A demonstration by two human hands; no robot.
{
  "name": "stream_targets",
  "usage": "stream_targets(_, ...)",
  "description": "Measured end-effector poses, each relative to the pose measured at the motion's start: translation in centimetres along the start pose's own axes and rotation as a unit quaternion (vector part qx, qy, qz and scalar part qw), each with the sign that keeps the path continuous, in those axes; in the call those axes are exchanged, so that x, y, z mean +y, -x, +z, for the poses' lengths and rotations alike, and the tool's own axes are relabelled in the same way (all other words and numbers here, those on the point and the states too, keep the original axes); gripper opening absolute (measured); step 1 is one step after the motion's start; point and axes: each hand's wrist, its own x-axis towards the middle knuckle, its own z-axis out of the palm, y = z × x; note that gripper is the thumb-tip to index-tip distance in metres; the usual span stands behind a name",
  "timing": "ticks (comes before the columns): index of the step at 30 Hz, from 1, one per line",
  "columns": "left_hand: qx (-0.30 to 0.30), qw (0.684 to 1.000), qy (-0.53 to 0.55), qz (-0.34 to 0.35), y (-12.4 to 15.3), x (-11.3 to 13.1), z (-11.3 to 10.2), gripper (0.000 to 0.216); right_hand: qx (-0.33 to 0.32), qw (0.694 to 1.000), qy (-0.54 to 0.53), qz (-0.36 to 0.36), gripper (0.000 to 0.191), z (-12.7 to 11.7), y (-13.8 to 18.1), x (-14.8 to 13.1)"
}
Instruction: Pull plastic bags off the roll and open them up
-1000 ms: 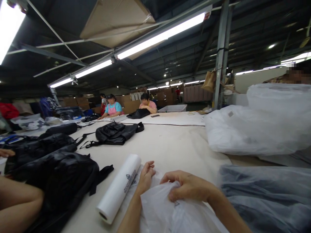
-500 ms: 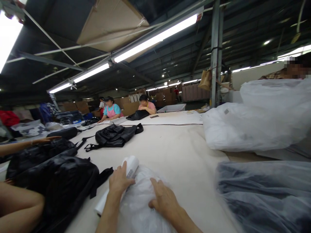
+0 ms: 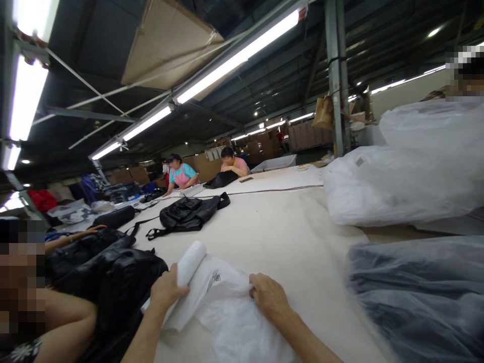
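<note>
My left hand (image 3: 166, 291) is wrapped round a white roll of plastic bags (image 3: 188, 266) lying on the cream table (image 3: 280, 237). My right hand (image 3: 267, 297) lies knuckles-up on a thin white plastic bag (image 3: 230, 312) that trails off the roll, its fingers curled onto the film. A printed mark shows on the bag between the two hands. A black bag (image 3: 113, 282) sits directly left of the roll, touching my left wrist.
A person sits close on my left, arm (image 3: 64, 322) at the table edge. More black bags (image 3: 189, 214) lie up the table. Bagged goods (image 3: 416, 297) and white sacks (image 3: 397, 181) fill the right. Other workers (image 3: 181, 174) sit at the far end.
The roll has turned and lies more toward the left. The bag, bunched under my hands before, is now pulled out flatter, and my right hand has shifted to the right along it.
</note>
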Motion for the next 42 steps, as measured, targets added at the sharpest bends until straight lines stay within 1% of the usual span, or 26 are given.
stream_targets(1,-0.013,0.999,0.031,0.001,0.1,0.0,-0.2,0.066,0.003,1.000,0.002,0.002,0.030,-0.5,-0.2,0.7)
stream_targets(3,-0.059,0.988,0.141,0.017,0.7,-0.4,-0.6,0.060,0.012,1.000,0.005,0.018,0.032,-2.0,-0.5,2.6)
stream_targets(5,-0.146,0.950,0.272,0.045,1.7,-1.3,-1.0,0.057,0.014,0.999,0.000,0.039,0.032,-3.9,-0.7,5.0)
stream_targets(6,-0.188,0.929,0.314,0.050,2.4,-1.7,-1.2,0.059,0.008,0.999,-0.006,0.045,0.031,-4.7,-0.7,6.3)
stream_targets(7,-0.215,0.918,0.330,0.047,3.2,-2.1,-1.5,0.063,-0.001,0.999,-0.014,0.046,0.029,-5.5,-0.7,7.5)
stream_targets(8,-0.214,0.922,0.319,0.041,4.0,-2.4,-1.7,0.067,-0.012,0.999,-0.024,0.042,0.027,-6.2,-0.6,8.5)
stream_targets(9,-0.180,0.940,0.289,0.036,4.8,-2.5,-2.0,0.070,-0.024,0.998,-0.034,0.036,0.027,-6.6,-0.6,9.3)
stream_targets(11,-0.051,0.978,0.200,0.036,6.5,-2.1,-2.6,0.069,-0.037,0.997,-0.055,0.026,0.029,-7.2,-0.6,10.2)
stream_targets(12,0.006,0.986,0.159,0.050,7.2,-1.6,-2.8,0.067,-0.037,0.997,-0.065,0.023,0.030,-7.4,-0.6,10.3)
stream_targets(13,0.037,0.989,0.125,0.068,7.9,-1.0,-2.8,0.066,-0.033,0.996,-0.075,0.020,0.029,-7.7,-0.6,10.4)
stream_targets(14,0.041,0.991,0.098,0.084,8.5,-0.4,-2.7,0.065,-0.027,0.996,-0.085,0.016,0.028,-8.0,-0.6,10.3)
stream_targets(16,-0.001,0.993,0.069,0.100,9.1,0.4,-2.0,0.071,-0.017,0.994,-0.106,0.000,0.023,-9.1,-0.3,10.3)
stream_targets(18,-0.041,0.993,0.067,0.090,9.1,0.5,-1.0,0.078,-0.011,0.990,-0.141,-0.013,0.019,-10.8,0.4,10.7)
stream_targets(19,-0.042,0.994,0.072,0.072,9.0,0.2,-0.6,0.076,-0.003,0.986,-0.168,-0.014,0.017,-11.8,0.9,11.0)
stream_targets(20,-0.025,0.996,0.074,0.050,8.7,-0.2,-0.2,0.072,0.006,0.979,-0.203,-0.010,0.015,-12.8,1.5,11.3)
stream_targets(22,0.052,0.997,0.058,0.015,8.2,-1.1,0.2,0.062,0.013,0.958,-0.287,0.009,0.016,-14.7,2.6,11.9)
stream_targets(24,0.106,0.994,0.019,0.032,7.8,-1.6,0.3,0.056,-0.012,0.934,-0.355,0.026,0.018,-16.0,3.6,12.1)
stream_targets(25,0.107,0.993,-0.003,0.057,7.6,-1.6,0.3,0.055,-0.035,0.927,-0.373,0.028,0.018,-16.4,4.0,12.0)
stream_targets(27,0.074,0.992,-0.042,0.095,7.3,-1.2,0.2,0.060,-0.074,0.927,-0.367,0.025,0.017,-16.7,4.3,11.6)
stream_targets(30,0.058,0.991,-0.092,0.075,6.3,-0.1,-0.1,0.072,-0.098,0.950,-0.295,0.041,0.014,-16.2,4.1,11.2)
stream_targets(33,0.050,0.990,-0.114,0.058,5.0,0.6,-0.5,0.075,-0.070,0.977,-0.189,0.070,0.011,-15.8,3.8,12.0)
stream_targets(35,0.033,0.993,-0.102,0.057,4.3,0.4,-0.6,0.079,-0.040,0.989,-0.113,0.089,0.009,-15.9,3.6,13.0)
stream_targets(36,0.014,0.996,-0.074,0.056,4.2,0.1,-0.7,0.080,-0.029,0.991,-0.085,0.098,0.009,-16.0,3.6,13.5)
stream_targets(38,-0.040,0.997,0.031,0.064,4.4,-1.0,-0.7,0.077,-0.022,0.991,-0.063,0.113,0.011,-16.0,3.5,14.5)
stream_targets(40,-0.096,0.980,0.157,0.071,5.1,-2.5,-0.7,0.066,-0.022,0.990,-0.061,0.122,0.012,-15.8,3.3,15.0)
stream_targets(42,-0.127,0.964,0.224,0.060,6.0,-4.3,-0.6,0.058,-0.027,0.990,-0.057,0.126,0.013,-15.3,2.9,15.1)
